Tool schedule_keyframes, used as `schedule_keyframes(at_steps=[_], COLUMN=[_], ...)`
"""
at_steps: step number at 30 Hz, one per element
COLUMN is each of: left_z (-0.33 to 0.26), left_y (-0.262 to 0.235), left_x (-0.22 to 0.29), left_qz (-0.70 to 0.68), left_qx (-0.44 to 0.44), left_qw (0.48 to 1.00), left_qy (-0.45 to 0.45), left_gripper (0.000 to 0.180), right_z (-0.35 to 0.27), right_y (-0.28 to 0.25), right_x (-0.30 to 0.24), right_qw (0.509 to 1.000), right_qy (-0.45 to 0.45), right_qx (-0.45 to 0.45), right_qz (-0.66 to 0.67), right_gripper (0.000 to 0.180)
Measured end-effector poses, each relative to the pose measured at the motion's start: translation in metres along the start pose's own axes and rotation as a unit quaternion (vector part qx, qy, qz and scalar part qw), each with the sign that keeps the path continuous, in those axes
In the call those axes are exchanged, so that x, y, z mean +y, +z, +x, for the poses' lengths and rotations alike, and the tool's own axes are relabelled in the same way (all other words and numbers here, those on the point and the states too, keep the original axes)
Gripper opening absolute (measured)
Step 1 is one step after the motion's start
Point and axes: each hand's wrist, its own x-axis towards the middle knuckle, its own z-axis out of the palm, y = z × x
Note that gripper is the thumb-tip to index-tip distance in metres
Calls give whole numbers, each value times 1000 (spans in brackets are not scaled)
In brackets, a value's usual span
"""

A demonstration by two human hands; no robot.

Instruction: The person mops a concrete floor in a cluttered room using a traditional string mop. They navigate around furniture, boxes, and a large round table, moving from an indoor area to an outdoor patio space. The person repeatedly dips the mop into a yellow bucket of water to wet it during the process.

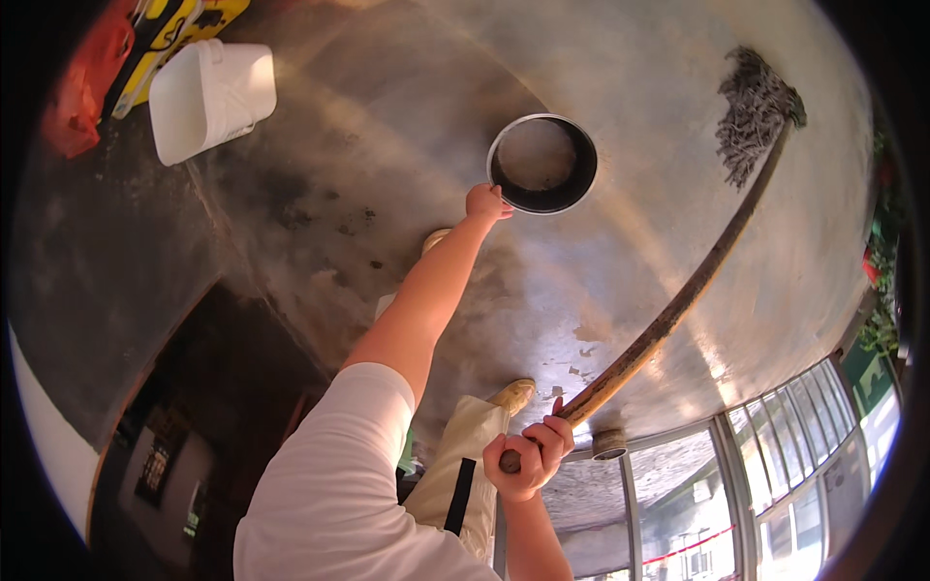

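Note:
My left hand [490,203] reaches out with its fingers closed over the near-left rim of a round, dark-walled bucket [569,184]. Inside the bucket is a dull brownish surface; I cannot tell whether it is water or the bottom. Wrapped round the upper end of a wooden-handled mop [668,320] is my right hand [535,455]. The long handle slants away to the far right. Its grey string head [751,116] rests on the floor there, to the right of the bucket and apart from it.
A white plastic bucket [218,97] is at the far left, beside a red bag [92,87] and yellow-and-black items [160,48]. The concrete floor [387,126] has dark stains. A small round can [608,443] is near the glazed doors [678,494]. A dark doorway [213,407] opens at left.

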Motion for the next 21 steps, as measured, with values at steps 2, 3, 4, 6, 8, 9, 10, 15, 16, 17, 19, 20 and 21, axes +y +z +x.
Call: schedule_keyframes(at_steps=[2, 3, 4, 6, 8, 9, 10, 15, 16, 17, 19, 20, 21], left_z=[-4, -9, -7, 6, -16, -14, -11, -12, -15, -12, -4, -6, -8], left_y=[-16, -32, -56, -115, -162, -194, -229, -345, -357, -376, -390, -388, -380], left_x=[0, -1, -5, -25, -15, -17, -24, -33, -31, -37, -34, -24, -14], left_qz=[54, 77, 25, -77, -206, -234, -263, -366, -393, -417, -438, -432, -426], left_qx=[12, 32, 45, 73, 134, 160, 185, 205, 183, 159, 149, 164, 179], left_qw=[996, 994, 996, 993, 969, 959, 946, 908, 901, 894, 883, 882, 880], left_qy=[65, 76, 68, 56, -2, -13, -24, -8, 18, 37, 74, 90, 107], left_gripper=[24, 26, 24, 22, 16, 14, 13, 25, 24, 25, 30, 32, 36], right_z=[5, 8, 10, 13, 12, 14, 15, 16, 15, 19, 21, 21, 22], right_y=[10, 13, 12, 14, 15, 16, 18, 25, 25, 24, 18, 13, 8], right_x=[-6, -10, -14, -18, -18, -20, -22, -21, -21, -23, -23, -21, -20], right_qw=[1000, 999, 998, 996, 995, 995, 995, 991, 991, 991, 990, 990, 991], right_qy=[6, 12, 9, 1, 1, 1, 1, 3, 8, -3, -16, -21, -32], right_qx=[-15, -33, -47, -72, -70, -70, -71, -99, -105, -106, -110, -109, -107], right_qz=[-21, -21, -30, -47, -72, -69, -68, -86, -87, -88, -87, -87, -81], right_gripper=[20, 20, 20, 21, 23, 24, 24, 26, 26, 26, 26, 27, 27])
